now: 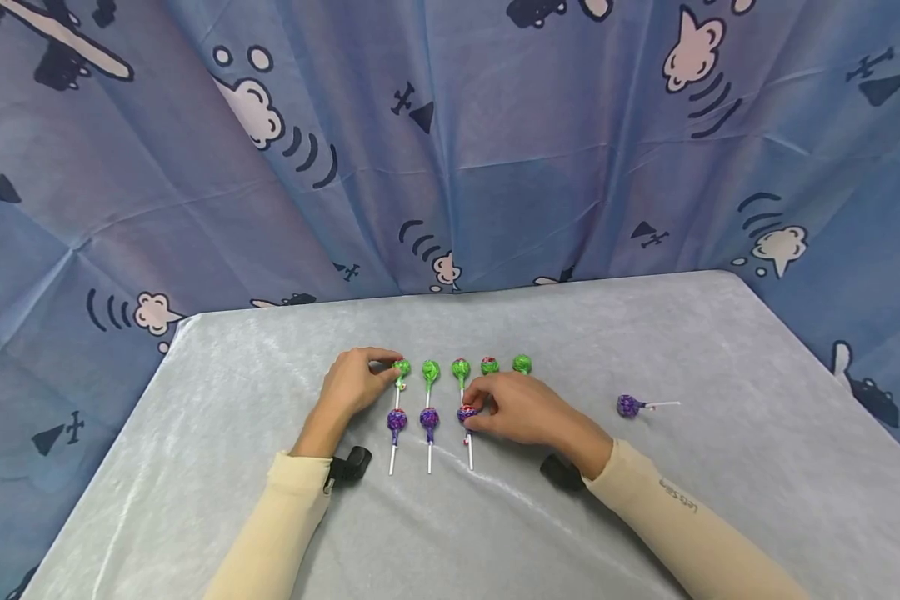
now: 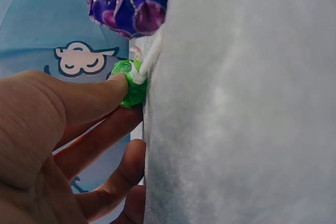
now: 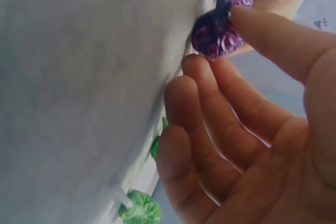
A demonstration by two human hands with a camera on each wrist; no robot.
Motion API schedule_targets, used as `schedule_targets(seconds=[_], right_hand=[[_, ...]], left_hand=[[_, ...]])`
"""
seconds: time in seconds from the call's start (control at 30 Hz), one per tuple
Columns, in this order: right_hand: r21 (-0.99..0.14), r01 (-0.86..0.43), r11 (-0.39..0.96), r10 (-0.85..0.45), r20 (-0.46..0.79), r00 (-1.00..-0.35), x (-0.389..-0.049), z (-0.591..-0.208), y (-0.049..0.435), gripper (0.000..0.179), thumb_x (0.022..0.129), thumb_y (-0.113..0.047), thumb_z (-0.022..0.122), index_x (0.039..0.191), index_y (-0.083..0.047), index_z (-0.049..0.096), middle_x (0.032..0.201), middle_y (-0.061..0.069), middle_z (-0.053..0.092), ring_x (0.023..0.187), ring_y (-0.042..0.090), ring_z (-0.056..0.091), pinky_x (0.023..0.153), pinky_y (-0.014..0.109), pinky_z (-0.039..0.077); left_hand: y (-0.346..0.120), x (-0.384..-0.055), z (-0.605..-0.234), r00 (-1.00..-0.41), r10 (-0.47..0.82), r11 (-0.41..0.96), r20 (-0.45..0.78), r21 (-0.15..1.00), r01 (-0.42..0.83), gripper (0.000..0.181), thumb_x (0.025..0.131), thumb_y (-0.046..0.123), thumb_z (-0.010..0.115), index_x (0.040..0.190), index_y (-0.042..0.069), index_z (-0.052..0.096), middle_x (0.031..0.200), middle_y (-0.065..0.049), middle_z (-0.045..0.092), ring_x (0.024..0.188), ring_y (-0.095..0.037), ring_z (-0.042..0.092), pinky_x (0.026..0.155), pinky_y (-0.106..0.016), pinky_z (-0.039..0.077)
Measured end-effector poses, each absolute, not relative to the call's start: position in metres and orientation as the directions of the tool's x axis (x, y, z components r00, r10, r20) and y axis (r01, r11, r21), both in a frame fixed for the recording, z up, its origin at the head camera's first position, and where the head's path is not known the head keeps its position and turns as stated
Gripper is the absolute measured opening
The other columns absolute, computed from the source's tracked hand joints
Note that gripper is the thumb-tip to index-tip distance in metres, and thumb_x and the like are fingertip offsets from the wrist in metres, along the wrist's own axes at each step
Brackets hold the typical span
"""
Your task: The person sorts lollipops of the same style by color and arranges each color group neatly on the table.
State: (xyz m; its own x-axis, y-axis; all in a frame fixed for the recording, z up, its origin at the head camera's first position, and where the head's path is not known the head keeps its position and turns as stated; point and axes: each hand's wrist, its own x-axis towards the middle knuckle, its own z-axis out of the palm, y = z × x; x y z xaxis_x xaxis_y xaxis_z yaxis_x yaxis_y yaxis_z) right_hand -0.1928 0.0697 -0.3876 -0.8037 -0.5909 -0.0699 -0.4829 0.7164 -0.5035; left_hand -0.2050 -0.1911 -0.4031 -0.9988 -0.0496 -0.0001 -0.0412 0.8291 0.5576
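Observation:
My left hand (image 1: 351, 385) pinches the head of a green-wrapped lollipop (image 2: 128, 85) between thumb and fingers, at the left end of a row of several green ones. With thumb and forefinger my right hand (image 1: 525, 408) pinches the purple-wrapped lollipop (image 3: 218, 34), third from the left in the nearer row. Two more purple lollipops, one on the left (image 1: 397, 420) and a middle one (image 1: 429, 418), lie to its left, sticks toward me. Green lollipops (image 1: 431, 370) lie just beyond them. The right hand hides the sticks of the rightmost green ones.
Off to the right lies a single purple lollipop (image 1: 628, 406), its stick pointing right. Everything rests on a table with a pale grey cloth (image 1: 217, 400). A blue patterned curtain (image 1: 525, 208) hangs behind the table's far edge.

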Motion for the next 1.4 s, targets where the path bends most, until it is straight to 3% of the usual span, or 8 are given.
schedule_targets(seconds=[0.4,0.63,0.93,1.17,1.4], right_hand=[[-0.485,-0.468,0.739,-0.582,-0.109,-0.806,-0.194,-0.383,0.074,0.025,0.086,-0.031,0.078,0.107,-0.020,0.073,0.094,-0.010,0.070,0.085,0.008,0.061,0.077,0.030,0.049],[-0.486,-0.484,0.727,-0.590,-0.082,-0.803,-0.196,-0.379,0.093,0.026,0.089,-0.030,0.075,0.110,-0.016,0.073,0.095,-0.007,0.072,0.082,0.005,0.061,0.076,0.029,0.050],[-0.478,-0.493,0.727,-0.591,-0.071,-0.803,-0.203,-0.370,0.141,0.026,0.090,-0.028,0.072,0.112,-0.012,0.073,0.096,-0.006,0.072,0.083,0.007,0.061,0.072,0.028,0.049],[-0.490,-0.467,0.736,-0.580,-0.101,-0.808,-0.212,-0.358,0.192,0.032,0.093,-0.029,0.070,0.120,-0.013,0.070,0.114,0.001,0.072,0.094,0.013,0.063,0.072,0.029,0.051],[-0.491,-0.433,0.756,-0.561,-0.145,-0.815,-0.220,-0.352,0.231,0.038,0.090,-0.028,0.073,0.124,-0.012,0.067,0.115,0.003,0.071,0.096,0.014,0.063,0.071,0.028,0.051]], left_hand=[[-0.191,-0.204,-0.404,-0.999,-0.048,0.831,0.007,0.555,-0.036,0.027,0.089,0.034,0.074,0.115,0.029,0.076,0.119,-0.005,0.073,0.106,-0.026,0.067,0.087,-0.047,0.052],[-0.189,-0.205,-0.404,-0.999,-0.045,0.832,0.002,0.553,-0.036,0.028,0.089,0.034,0.074,0.116,0.029,0.075,0.119,-0.006,0.073,0.107,-0.026,0.067,0.087,-0.047,0.052],[-0.193,-0.204,-0.405,-0.999,-0.041,0.829,0.003,0.559,-0.032,0.027,0.089,0.034,0.074,0.116,0.029,0.075,0.119,-0.004,0.073,0.104,-0.024,0.067,0.086,-0.045,0.052],[-0.196,-0.202,-0.406,-0.999,-0.032,0.826,0.002,0.563,-0.025,0.027,0.090,0.033,0.073,0.116,0.028,0.075,0.115,-0.005,0.074,0.099,-0.023,0.068,0.082,-0.043,0.052],[-0.195,-0.202,-0.405,-0.999,-0.037,0.825,0.009,0.564,-0.026,0.027,0.089,0.034,0.074,0.115,0.029,0.075,0.113,-0.005,0.075,0.097,-0.022,0.068,0.081,-0.043,0.052]])
